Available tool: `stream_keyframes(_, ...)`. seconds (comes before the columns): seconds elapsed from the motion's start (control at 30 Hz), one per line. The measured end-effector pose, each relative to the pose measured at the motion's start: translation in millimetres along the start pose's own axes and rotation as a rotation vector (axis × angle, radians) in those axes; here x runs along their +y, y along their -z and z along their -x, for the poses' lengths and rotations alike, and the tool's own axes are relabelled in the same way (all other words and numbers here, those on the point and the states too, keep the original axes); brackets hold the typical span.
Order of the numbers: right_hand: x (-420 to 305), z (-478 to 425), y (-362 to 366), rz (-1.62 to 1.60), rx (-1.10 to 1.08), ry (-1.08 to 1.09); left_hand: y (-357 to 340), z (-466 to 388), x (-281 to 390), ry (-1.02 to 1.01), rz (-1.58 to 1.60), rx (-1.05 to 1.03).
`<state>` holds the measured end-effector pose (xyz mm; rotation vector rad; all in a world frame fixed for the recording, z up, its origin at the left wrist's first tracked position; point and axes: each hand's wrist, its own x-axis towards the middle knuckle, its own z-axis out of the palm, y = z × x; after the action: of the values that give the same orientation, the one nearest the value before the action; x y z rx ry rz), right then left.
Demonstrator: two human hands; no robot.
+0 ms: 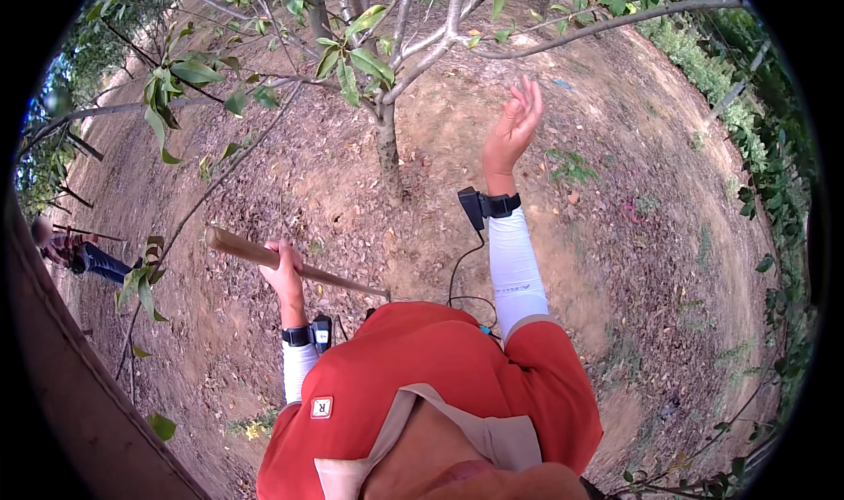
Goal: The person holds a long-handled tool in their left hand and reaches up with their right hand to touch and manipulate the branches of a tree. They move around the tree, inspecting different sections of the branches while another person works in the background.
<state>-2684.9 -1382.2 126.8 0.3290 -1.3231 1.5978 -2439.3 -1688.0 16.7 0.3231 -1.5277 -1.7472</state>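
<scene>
My left hand (283, 268) is closed around a long wooden handle (336, 282) near its thick upper end. The handle slants down to the right, and its far end is hidden beyond my red shirt (422, 348). My right hand (515, 121) is raised ahead on the right, holding nothing, with its fingers partly bent and apart. It is near the low branches of a small tree, whose trunk (388, 150) rises from the ground in front of me. Both wrists wear black strapped devices; a cable hangs from the right device (484, 206).
Bare branches (606, 28) spread at head height, and a thin leafy branch (217, 180) hangs on the left. A person (92, 252) in jeans stands at far left. Dry leaves (633, 302) cover the sloping soil. Green shrubs (738, 104) line the right side.
</scene>
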Motion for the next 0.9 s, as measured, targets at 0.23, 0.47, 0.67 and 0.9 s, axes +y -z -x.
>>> stream_keyframes(0.23,75.7,-1.7,-17.6,0.251,-0.248,-0.240,-17.2,12.0,7.4,0.003,-0.099,0.037)
stream_keyframes(0.47,142.7,-14.4,-66.8,0.327,-0.282,0.040,-12.2,28.8,4.6,0.007,-0.067,0.065)
stream_keyframes(0.67,159.5,81.9,-60.7,0.491,-0.808,0.193,-2.3,32.5,6.5,-0.015,-0.042,0.108)
stream_keyframes(0.9,161.0,91.3,-68.1,0.707,-0.739,0.063,0.3,28.9,10.7,-0.024,-0.075,0.130)
